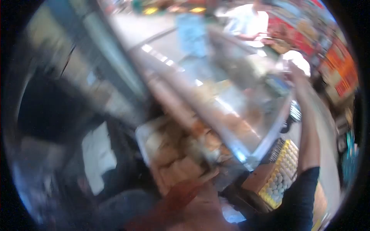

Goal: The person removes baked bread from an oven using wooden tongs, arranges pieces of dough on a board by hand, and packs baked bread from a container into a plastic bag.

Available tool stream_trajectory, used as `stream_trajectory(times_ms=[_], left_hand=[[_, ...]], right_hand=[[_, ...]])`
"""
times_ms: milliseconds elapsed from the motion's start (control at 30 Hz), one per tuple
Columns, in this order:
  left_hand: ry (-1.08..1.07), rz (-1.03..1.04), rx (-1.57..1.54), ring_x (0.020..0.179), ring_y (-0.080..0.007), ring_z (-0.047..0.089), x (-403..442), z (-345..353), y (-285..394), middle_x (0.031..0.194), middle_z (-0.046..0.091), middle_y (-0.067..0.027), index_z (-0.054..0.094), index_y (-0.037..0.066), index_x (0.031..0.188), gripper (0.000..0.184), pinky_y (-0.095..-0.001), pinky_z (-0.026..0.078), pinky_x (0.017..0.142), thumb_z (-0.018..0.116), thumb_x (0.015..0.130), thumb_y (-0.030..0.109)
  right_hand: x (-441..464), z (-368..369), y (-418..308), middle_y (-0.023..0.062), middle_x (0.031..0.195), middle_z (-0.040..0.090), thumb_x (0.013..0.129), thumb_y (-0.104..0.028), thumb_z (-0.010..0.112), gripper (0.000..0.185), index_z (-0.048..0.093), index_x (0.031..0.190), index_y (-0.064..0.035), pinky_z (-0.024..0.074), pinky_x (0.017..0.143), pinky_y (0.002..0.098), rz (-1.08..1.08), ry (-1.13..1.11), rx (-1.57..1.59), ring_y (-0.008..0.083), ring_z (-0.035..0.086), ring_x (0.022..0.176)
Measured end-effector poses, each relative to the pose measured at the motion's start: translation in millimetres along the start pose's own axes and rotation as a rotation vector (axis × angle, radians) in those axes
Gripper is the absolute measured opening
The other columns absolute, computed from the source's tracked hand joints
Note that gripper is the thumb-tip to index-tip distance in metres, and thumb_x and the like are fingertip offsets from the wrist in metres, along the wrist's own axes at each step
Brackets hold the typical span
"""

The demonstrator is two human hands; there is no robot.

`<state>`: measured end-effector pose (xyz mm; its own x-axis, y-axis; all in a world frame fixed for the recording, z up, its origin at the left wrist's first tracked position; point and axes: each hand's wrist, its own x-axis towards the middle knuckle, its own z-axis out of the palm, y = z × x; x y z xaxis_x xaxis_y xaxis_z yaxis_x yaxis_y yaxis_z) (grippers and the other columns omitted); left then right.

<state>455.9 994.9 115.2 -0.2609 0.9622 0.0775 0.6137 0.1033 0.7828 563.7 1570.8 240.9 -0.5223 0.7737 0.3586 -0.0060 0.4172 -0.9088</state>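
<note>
My right arm, in a dark sleeve, stretches to the upper right. Out past the glass case (231, 104), my right hand (293, 72) is closed at a bright white item (300, 61), which is blurred and may be a bag. At the bottom centre, a smeared skin-coloured shape that seems to be my left hand (187, 192) is at the near edge of a white tray (142, 145) of brown, bread-like pieces (179, 169). Its fingers cannot be made out.
Yellow trays of pale eggs (278, 183) lie beside my right forearm. Across the case stands a person in a white top (248, 21), hands near a brownish item. A blue sign (191, 34) is on the case. A pale sheet (98, 158) hangs at left.
</note>
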Motion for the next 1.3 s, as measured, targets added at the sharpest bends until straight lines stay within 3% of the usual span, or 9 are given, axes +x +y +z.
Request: stream_trajectory(times_ms=[167, 267, 367, 467, 600, 767, 933, 1167, 1300], left_hand=[[0.089, -0.075, -0.168, 0.105, -0.0377, 0.062, -51, 0, -19, 0.117, 0.063, -0.0196, 0.060, 0.003, 0.124, 0.032, -0.0448, 0.050, 0.091, 0.060, 0.093, 0.011], [0.080, -0.173, -0.180, 0.110, -0.0371, 0.060, -100, -19, -46, 0.120, 0.061, -0.0212, 0.058, 0.001, 0.126, 0.035, -0.0443, 0.048, 0.096, 0.060, 0.092, 0.010], [0.188, -0.268, -0.210, 0.118, -0.0374, 0.056, -163, -49, -86, 0.126, 0.058, -0.0218, 0.057, 0.000, 0.128, 0.038, -0.0454, 0.043, 0.104, 0.060, 0.092, 0.012], [0.430, -0.339, -0.083, 0.129, -0.0381, 0.049, -246, -85, -145, 0.136, 0.053, -0.0211, 0.056, 0.001, 0.131, 0.042, -0.0462, 0.036, 0.111, 0.062, 0.091, 0.012], [0.617, -0.498, 0.278, 0.129, -0.0403, 0.048, -356, -141, -228, 0.136, 0.052, -0.0227, 0.050, 0.001, 0.135, 0.052, -0.0487, 0.037, 0.109, 0.067, 0.089, 0.014], [0.618, -0.690, 0.701, 0.137, -0.0414, 0.039, -431, -185, -301, 0.146, 0.045, -0.0225, 0.042, 0.003, 0.144, 0.069, -0.0523, 0.030, 0.113, 0.070, 0.088, 0.033], [0.727, -0.614, 0.827, 0.135, -0.0435, 0.040, -439, -197, -330, 0.144, 0.047, -0.0222, 0.048, 0.003, 0.139, 0.072, -0.0578, 0.029, 0.111, 0.067, 0.087, 0.048], [0.394, -0.755, 0.776, 0.138, -0.0373, 0.037, -457, -186, -303, 0.152, 0.040, -0.0123, 0.045, 0.014, 0.145, 0.078, -0.0566, 0.030, 0.110, 0.063, 0.085, 0.062], [0.340, -0.676, 0.665, 0.130, -0.0361, 0.047, -460, -212, -290, 0.140, 0.052, -0.0152, 0.058, 0.012, 0.133, 0.061, -0.0487, 0.036, 0.109, 0.063, 0.089, 0.053]], right_hand=[[0, -78, 3, 0.0091, 0.148, 0.047, 0.103, -0.039, 0.050, 0.051, 0.050, 0.145, -0.0092, 0.0450, 0.099, 0.0347, 0.043, 0.326, -0.036, 0.0214, 0.055, 0.123], [-40, -148, 29, 0.0114, 0.146, 0.046, 0.105, -0.037, 0.046, 0.052, 0.045, 0.149, -0.0093, 0.0393, 0.107, 0.0377, -0.040, 0.300, -0.125, 0.0257, 0.049, 0.130], [-173, -69, -39, 0.0167, 0.144, 0.050, 0.104, -0.038, 0.047, 0.055, 0.044, 0.146, -0.0015, 0.0335, 0.115, 0.0389, -0.136, 0.471, -0.450, 0.0290, 0.047, 0.134], [-288, -63, -17, 0.0184, 0.136, 0.055, 0.104, -0.042, 0.046, 0.057, 0.046, 0.146, -0.0038, 0.0403, 0.108, 0.0372, 0.098, 0.558, -0.501, 0.0304, 0.051, 0.129], [-471, 0, 8, 0.0141, 0.126, 0.059, 0.101, -0.051, 0.048, 0.064, 0.049, 0.144, -0.0036, 0.0456, 0.095, 0.0360, 0.373, 0.247, -0.466, 0.0239, 0.057, 0.111], [-597, 141, -24, 0.0113, 0.129, 0.059, 0.106, -0.036, 0.049, 0.050, 0.053, 0.137, 0.0026, 0.0402, 0.105, 0.0329, 0.559, 0.144, -0.396, 0.0207, 0.054, 0.117], [-626, 256, -110, 0.0063, 0.113, 0.063, 0.105, -0.028, 0.051, 0.035, 0.060, 0.119, 0.0024, 0.0408, 0.099, 0.0304, 0.498, -0.215, -0.360, 0.0155, 0.054, 0.107], [-680, 356, -96, 0.0078, 0.104, 0.064, 0.102, -0.026, 0.057, 0.029, 0.064, 0.111, 0.0008, 0.0455, 0.089, 0.0303, 0.493, -0.440, -0.235, 0.0152, 0.056, 0.097], [-713, 409, -117, 0.0095, 0.103, 0.067, 0.099, -0.026, 0.063, 0.029, 0.066, 0.110, 0.0001, 0.0483, 0.086, 0.0309, 0.519, -0.529, -0.145, 0.0171, 0.060, 0.093]])
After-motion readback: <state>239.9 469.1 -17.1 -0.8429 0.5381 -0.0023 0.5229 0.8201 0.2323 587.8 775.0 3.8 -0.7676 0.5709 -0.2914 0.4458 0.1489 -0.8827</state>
